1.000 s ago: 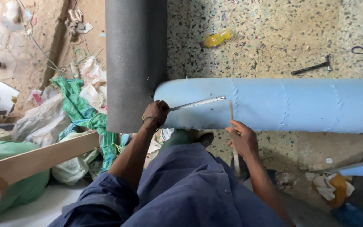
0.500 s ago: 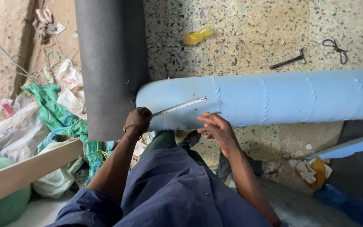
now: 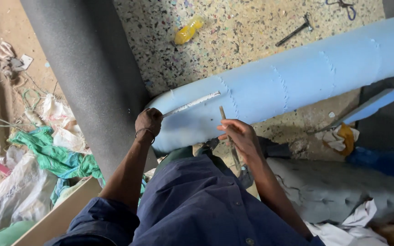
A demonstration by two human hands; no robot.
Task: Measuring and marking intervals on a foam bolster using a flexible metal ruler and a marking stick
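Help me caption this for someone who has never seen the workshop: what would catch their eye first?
The long pale blue padded roll lying slantwise across the speckled floor stands out first. At its near end, the left hand holds a metal blade against it, while the right hand holds a thin stick. A wide grey roll runs beside them on the left, and a yellow bottle lies farther off.

Long blue padded roll (image 3: 297, 77) barring the way ahead of both hands, dark grey roll (image 3: 87, 77) walling the left, speckled floor (image 3: 242, 41) open beyond, bottle (image 3: 189, 30) and hammer (image 3: 295, 31) scattered there
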